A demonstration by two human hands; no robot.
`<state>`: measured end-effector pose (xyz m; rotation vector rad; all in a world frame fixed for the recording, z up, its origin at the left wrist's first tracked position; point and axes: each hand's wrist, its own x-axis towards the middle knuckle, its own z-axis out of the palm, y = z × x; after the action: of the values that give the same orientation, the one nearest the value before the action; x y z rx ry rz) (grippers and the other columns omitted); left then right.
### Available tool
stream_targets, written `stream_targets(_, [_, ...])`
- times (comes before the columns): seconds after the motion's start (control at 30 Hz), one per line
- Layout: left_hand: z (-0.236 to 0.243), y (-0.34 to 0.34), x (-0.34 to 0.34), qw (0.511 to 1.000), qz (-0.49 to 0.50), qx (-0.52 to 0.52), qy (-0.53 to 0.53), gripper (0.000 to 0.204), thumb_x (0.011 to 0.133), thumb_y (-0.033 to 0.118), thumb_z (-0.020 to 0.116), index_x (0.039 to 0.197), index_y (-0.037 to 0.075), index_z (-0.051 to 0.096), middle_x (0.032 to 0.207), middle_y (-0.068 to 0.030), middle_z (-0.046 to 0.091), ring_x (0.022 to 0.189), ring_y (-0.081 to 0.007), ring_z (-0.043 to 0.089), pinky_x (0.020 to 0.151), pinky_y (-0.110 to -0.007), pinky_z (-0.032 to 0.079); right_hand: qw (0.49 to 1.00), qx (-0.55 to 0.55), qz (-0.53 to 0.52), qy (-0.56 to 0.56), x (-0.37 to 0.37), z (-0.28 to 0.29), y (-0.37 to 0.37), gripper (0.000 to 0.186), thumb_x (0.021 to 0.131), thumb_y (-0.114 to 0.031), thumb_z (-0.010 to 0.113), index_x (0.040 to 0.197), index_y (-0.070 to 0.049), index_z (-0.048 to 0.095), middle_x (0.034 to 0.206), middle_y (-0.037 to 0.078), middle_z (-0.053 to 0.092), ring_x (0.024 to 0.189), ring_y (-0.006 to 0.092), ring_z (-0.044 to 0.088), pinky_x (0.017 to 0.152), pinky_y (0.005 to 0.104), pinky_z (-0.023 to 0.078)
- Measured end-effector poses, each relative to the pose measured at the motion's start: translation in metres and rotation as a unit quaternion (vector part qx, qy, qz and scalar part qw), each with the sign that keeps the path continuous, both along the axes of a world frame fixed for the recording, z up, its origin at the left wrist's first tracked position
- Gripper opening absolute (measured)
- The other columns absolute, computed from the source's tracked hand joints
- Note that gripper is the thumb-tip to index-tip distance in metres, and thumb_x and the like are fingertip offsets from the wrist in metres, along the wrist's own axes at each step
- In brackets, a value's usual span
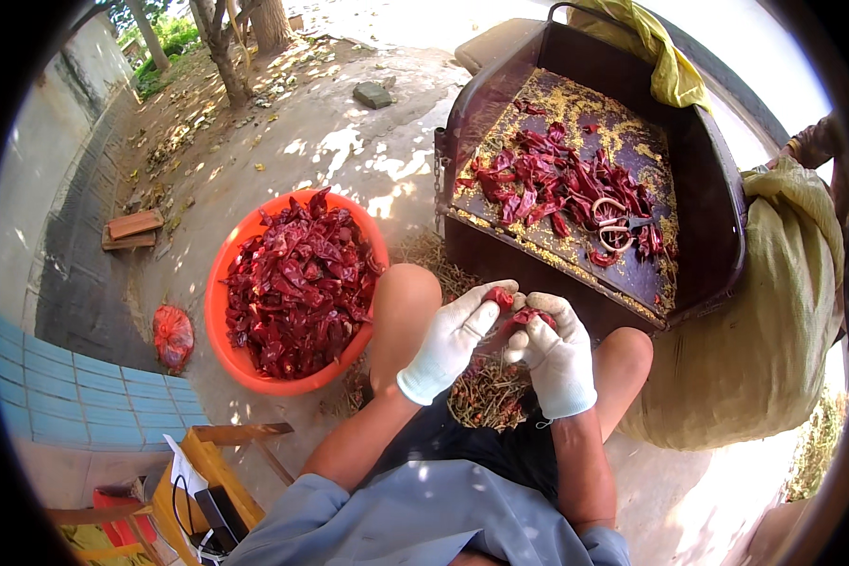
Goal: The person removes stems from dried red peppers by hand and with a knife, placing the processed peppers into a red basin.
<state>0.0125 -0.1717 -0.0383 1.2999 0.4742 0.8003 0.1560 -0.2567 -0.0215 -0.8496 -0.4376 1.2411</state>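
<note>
Both my hands wear white gloves. My left hand (453, 344) pinches a piece of dried red pepper (499, 298). Just to its right, my right hand (557, 363) grips another red piece (528, 316), its fingertips close to the left's. Below them, a heap of dry stalks and stems (486, 401) lies between my legs. An orange basin (219, 311) full of dried peppers stands left of my knee. Ahead to the right, a dark metal bin (703, 245) holds scattered peppers (538, 179), yellow seeds and scissors (613, 223) with pale looped handles.
A large woven sack (726, 368) stands at right; yellow sacking (679, 66) drapes over the bin. At left are a tiled ledge (94, 396), a small red bag (173, 335), bricks (132, 226) and a wooden stand (236, 434) with cables. Trees (231, 66) and a stone (372, 94) lie beyond.
</note>
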Motion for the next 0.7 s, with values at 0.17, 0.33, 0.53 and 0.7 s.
stream_targets(0.17, [-0.007, -0.005, 0.007, 0.998, -0.041, -0.046, -0.024, 0.054, 0.104, 0.034, 0.051, 0.145, 0.0, 0.041, 0.113, -0.0033, 0.059, 0.098, -0.0099, 0.057, 0.087, -0.025, 0.048, 0.987, -0.076, -0.041, -0.138, -0.007, 0.005, 0.014, 0.022, 0.099, -0.006, 0.056, 0.118, 0.004, 0.058, 0.073, 0.005, 0.065, 0.052, 0.0086, 0.057, 0.054, 0.023, 0.053])
stream_targets(0.33, [-0.01, 0.002, 0.014, 0.994, -0.047, -0.09, -0.027, 0.044, 0.102, 0.033, 0.057, 0.13, 0.0, 0.046, 0.08, 0.0032, 0.046, 0.068, -0.0071, 0.045, 0.06, -0.023, 0.041, 0.988, -0.003, 0.026, -0.153, -0.006, 0.001, 0.013, 0.047, 0.103, -0.023, 0.05, 0.141, 0.004, 0.045, 0.115, 0.011, 0.063, 0.07, 0.0118, 0.063, 0.06, 0.0243, 0.054])
stream_targets(0.53, [-0.005, 0.009, 0.013, 0.995, -0.06, -0.035, 0.073, 0.025, 0.102, 0.024, 0.058, 0.109, 0.001, 0.058, 0.08, -0.0004, 0.057, 0.071, -0.0094, 0.054, 0.063, -0.027, 0.047, 0.977, -0.001, 0.076, -0.198, 0.004, 0.014, 0.008, 0.044, 0.105, -0.014, 0.041, 0.146, 0.001, 0.041, 0.102, 0.008, 0.065, 0.068, 0.0094, 0.062, 0.061, 0.0243, 0.054])
stream_targets(0.7, [-0.008, 0.018, 0.008, 0.98, 0.013, 0.116, 0.159, 0.024, 0.098, 0.02, 0.062, 0.109, -0.001, 0.063, 0.087, -0.0068, 0.067, 0.078, -0.0146, 0.063, 0.07, -0.03, 0.052, 0.836, 0.053, -0.06, -0.543, 0.014, -0.003, 0.019, 0.041, 0.097, 0.003, 0.046, 0.135, -0.005, 0.057, 0.084, 0.007, 0.067, 0.062, 0.0114, 0.063, 0.06, 0.0251, 0.054])
